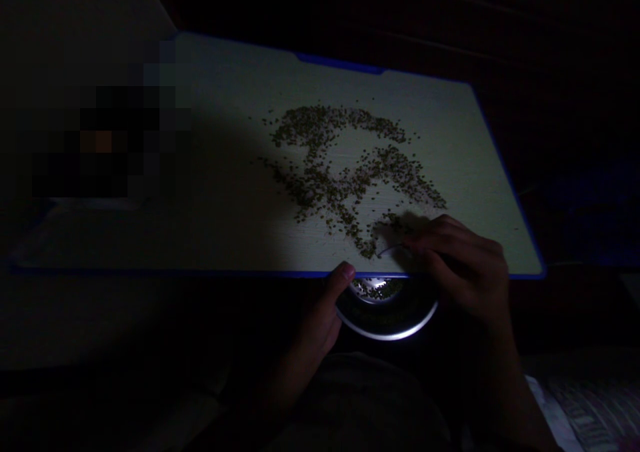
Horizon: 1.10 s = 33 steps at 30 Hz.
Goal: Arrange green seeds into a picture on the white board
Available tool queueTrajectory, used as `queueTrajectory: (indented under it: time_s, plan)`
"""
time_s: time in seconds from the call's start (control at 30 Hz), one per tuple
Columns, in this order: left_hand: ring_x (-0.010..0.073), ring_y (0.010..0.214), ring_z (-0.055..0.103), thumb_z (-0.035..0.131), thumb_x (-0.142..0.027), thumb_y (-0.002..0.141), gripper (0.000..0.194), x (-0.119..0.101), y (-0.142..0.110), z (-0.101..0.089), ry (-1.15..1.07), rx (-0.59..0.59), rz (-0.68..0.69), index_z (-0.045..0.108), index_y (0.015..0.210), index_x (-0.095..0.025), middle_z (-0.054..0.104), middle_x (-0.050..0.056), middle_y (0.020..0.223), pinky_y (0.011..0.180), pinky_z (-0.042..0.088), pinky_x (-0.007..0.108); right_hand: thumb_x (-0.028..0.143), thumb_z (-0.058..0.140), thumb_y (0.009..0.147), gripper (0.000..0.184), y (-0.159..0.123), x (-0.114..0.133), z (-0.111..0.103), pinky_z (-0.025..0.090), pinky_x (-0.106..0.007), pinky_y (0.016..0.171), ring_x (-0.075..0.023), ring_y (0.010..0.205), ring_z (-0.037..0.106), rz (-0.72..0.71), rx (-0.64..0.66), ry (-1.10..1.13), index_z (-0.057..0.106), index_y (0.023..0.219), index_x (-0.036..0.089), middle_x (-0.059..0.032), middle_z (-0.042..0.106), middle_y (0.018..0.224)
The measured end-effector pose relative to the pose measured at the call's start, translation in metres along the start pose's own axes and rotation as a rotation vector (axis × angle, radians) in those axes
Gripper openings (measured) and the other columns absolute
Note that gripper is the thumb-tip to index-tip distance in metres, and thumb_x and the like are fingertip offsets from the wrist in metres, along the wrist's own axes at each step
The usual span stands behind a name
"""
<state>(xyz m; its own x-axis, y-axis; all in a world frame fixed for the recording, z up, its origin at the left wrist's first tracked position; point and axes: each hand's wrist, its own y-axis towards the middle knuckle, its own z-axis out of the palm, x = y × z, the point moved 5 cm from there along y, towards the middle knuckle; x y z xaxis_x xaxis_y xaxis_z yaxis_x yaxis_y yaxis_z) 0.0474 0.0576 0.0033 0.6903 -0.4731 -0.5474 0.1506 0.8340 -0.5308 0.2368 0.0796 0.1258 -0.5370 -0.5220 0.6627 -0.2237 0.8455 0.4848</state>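
Note:
Small greenish-brown grains, like mung beans or seeds, lie scattered in curved bands on a pale board with a blue edge. My left hand is closed at the rim of a shiny metal bowl, its thumb by the board's near edge. The bowl sits partly beneath that edge and has some grains in it. Above the board's near right part, my right hand is closed in a pinch. A thin, pale, curved strip sticks out from its fingertips, touching or close to the grains. What kind of tool it is, I cannot tell.
The scene is very dark. A blurred-out patch covers the board's left end, where something pale shows below it. A raised blue piece runs along the far edge. Striped cloth lies at the lower right.

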Motion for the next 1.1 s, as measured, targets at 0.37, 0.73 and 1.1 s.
queueTrajectory:
  time_s: [0.37,0.73,1.1]
  plan:
    - [0.0407,0.134,0.066,0.092,-0.041,0.075,0.059,0.0047,0.0017,-0.0050,0.009,-0.028,-0.042,0.074,0.127,-0.020,0.081,0.013,0.122,0.116,0.049,0.057,0.008,0.068,0.092,0.028,0.0028,0.0046,0.0003,0.054,-0.038,0.069,-0.0203,0.078,0.071,-0.056,0.047,0.057,0.080,0.111,0.025,-0.0045,0.082,0.091]
    - [0.0393,0.143,0.059,0.091,-0.038,0.079,0.061,-0.0008,-0.0006,0.0012,0.000,0.012,0.014,0.070,0.134,-0.023,0.081,0.011,0.124,0.124,0.042,0.054,0.008,0.071,0.092,0.028,-0.0007,0.0014,-0.0023,0.054,-0.038,0.070,-0.0198,0.080,0.071,0.018,-0.040,0.046,0.080,0.111,0.026,-0.0032,0.081,0.093]
    - [0.0349,0.142,0.062,0.090,-0.038,0.080,0.061,0.0035,0.0022,-0.0034,-0.001,0.012,-0.001,0.070,0.135,-0.020,0.084,0.010,0.118,0.124,0.042,0.051,0.005,0.071,0.094,0.027,0.0011,0.0087,0.0048,0.057,-0.032,0.073,-0.0171,0.082,0.073,-0.123,0.082,0.005,0.077,0.115,0.021,-0.0056,0.084,0.100]
